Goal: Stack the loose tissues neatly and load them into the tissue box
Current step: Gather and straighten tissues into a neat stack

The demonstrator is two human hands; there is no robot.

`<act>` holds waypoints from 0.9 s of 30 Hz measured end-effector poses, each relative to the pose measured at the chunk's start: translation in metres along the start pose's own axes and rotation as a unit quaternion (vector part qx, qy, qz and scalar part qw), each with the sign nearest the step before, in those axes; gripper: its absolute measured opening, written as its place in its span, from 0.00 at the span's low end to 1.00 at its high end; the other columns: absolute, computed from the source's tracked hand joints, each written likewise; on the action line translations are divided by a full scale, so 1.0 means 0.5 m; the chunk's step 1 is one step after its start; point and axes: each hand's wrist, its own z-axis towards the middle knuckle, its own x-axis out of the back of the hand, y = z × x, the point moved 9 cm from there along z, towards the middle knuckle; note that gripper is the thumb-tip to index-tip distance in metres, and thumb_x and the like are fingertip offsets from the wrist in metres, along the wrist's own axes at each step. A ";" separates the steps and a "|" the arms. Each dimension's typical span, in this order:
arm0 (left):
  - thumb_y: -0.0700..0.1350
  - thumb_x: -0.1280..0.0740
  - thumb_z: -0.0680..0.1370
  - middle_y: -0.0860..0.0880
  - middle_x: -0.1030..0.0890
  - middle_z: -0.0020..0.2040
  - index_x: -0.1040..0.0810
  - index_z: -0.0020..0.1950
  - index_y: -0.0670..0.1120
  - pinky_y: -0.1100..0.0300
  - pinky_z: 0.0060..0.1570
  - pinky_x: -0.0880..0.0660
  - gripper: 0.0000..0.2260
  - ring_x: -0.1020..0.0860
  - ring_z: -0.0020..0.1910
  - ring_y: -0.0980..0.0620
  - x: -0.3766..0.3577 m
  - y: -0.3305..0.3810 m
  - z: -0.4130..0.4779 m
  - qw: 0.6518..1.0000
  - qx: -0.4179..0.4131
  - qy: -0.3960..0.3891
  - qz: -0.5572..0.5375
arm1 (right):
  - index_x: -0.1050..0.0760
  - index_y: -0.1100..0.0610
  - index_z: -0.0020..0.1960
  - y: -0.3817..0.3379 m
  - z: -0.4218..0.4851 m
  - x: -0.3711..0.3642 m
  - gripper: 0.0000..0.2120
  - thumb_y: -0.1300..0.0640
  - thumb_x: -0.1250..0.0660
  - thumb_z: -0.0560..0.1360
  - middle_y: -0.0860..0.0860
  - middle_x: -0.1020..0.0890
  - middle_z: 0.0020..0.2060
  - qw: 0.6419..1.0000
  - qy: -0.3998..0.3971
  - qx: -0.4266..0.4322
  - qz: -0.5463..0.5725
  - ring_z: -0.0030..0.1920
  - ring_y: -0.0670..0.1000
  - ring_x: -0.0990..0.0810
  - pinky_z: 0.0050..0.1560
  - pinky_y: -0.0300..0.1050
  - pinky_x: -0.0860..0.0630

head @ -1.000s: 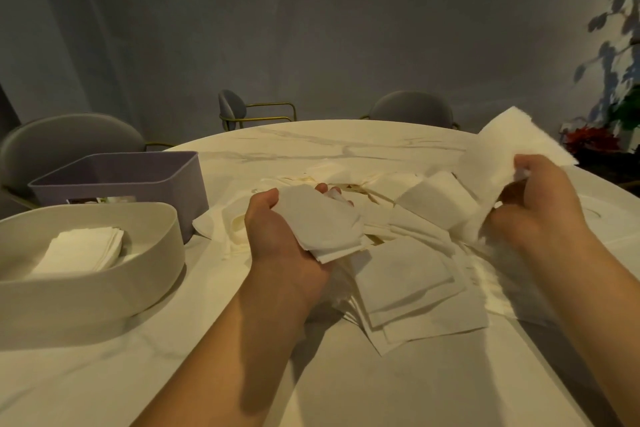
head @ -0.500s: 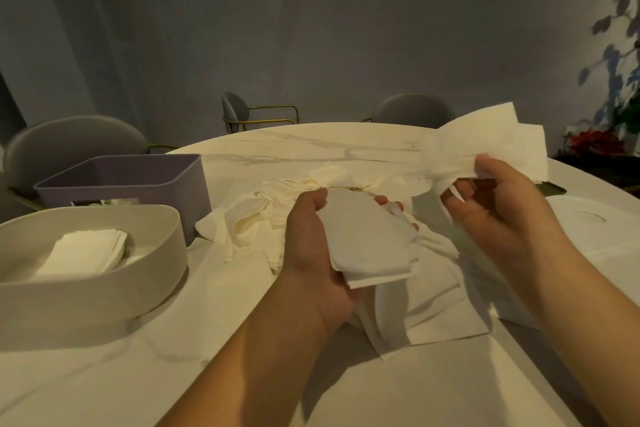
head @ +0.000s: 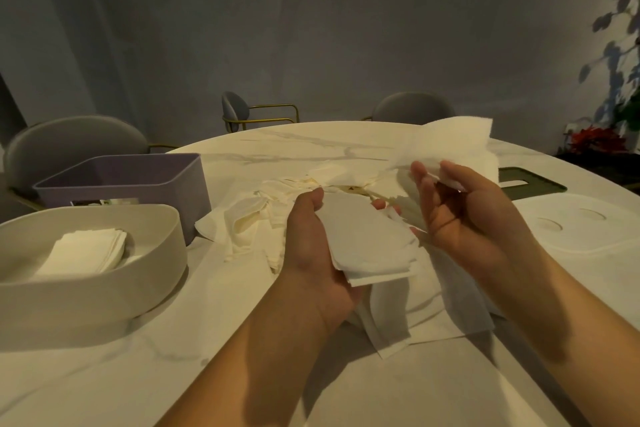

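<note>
Left grip (head: pixel 308 253) is up over the white marble-patterned round desk (head: pixel 104 374), palm up, holding a small squared stack of folded white tissues (head: pixel 367 246). My thumb lies along the stack's left edge and my fingertips (head: pixel 379 205) peek out past its far side. Right grip (head: pixel 464 218) sits just beside it, palm turned inward, and its thumb and fingers pinch one large white tissue sheet (head: pixel 453 142), which stands up and fans away above the hand. The sheet's lower edge is tucked inside my curled fingers.

Under both hands the heap of loose white tissues (head: pixel 256 222) is spread on the desk, crumpled at the far side, with flat sheets reaching toward me.

Off to my left is the cream oval tissue box (head: pixel 104 291), open at the top, with a neat pile of folded tissues (head: pixel 86 250) lying in it. Right behind it, touching or nearly so, stands a lilac rectangular plastic box (head: pixel 145 180).

On my right lies a flat white lid with two round dimples (head: pixel 588 236), and beyond it a dark green flat lid (head: pixel 533 182). Grey padded chairs with gold frames (head: pixel 249 111) ring the far side of the desk.
</note>
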 end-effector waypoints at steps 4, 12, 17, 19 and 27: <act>0.57 0.42 0.79 0.45 0.20 0.26 0.26 0.43 0.47 0.59 0.23 0.23 0.15 0.21 0.23 0.48 0.004 0.003 0.004 1.000 -0.005 0.012 -0.001 | 0.28 0.50 0.56 -0.036 -0.009 -0.013 0.10 0.58 0.33 0.76 0.52 0.16 0.49 0.975 -0.002 0.122 -0.185 0.47 0.51 0.15 0.48 0.48 0.18; 0.64 0.44 0.77 0.46 0.18 0.28 0.16 0.30 0.48 0.57 0.31 0.22 0.28 0.20 0.24 0.50 0.004 0.015 0.020 0.999 -0.048 -0.007 -0.016 | 0.27 0.39 0.43 0.011 -0.046 -0.096 0.16 0.61 0.30 0.73 0.36 0.22 0.45 0.643 -0.162 0.371 -0.650 0.47 0.41 0.21 0.45 0.25 0.26; 0.57 0.40 0.77 0.45 0.18 0.29 0.16 0.28 0.47 0.56 0.38 0.25 0.24 0.20 0.26 0.49 -0.001 0.013 0.024 0.998 -0.043 -0.035 -0.006 | 0.25 0.36 0.45 0.022 -0.040 -0.093 0.13 0.57 0.31 0.74 0.38 0.21 0.51 0.628 -0.204 0.331 -0.675 0.52 0.45 0.22 0.51 0.37 0.24; 0.53 0.39 0.76 0.44 0.19 0.33 0.18 0.41 0.45 0.55 0.40 0.25 0.15 0.21 0.29 0.47 0.002 0.007 0.029 0.999 -0.026 -0.041 -0.004 | 0.26 0.32 0.47 0.035 -0.027 -0.094 0.12 0.51 0.35 0.73 0.33 0.23 0.52 0.656 -0.225 0.268 -0.669 0.54 0.43 0.23 0.51 0.34 0.26; 0.46 0.45 0.77 0.43 0.17 0.36 0.20 0.48 0.41 0.54 0.40 0.25 0.15 0.20 0.34 0.45 0.004 -0.010 0.042 0.998 -0.007 -0.053 0.023 | 0.25 0.37 0.47 0.023 -0.022 -0.078 0.06 0.49 0.37 0.78 0.37 0.22 0.51 0.698 -0.226 0.231 -0.639 0.55 0.48 0.23 0.51 0.36 0.25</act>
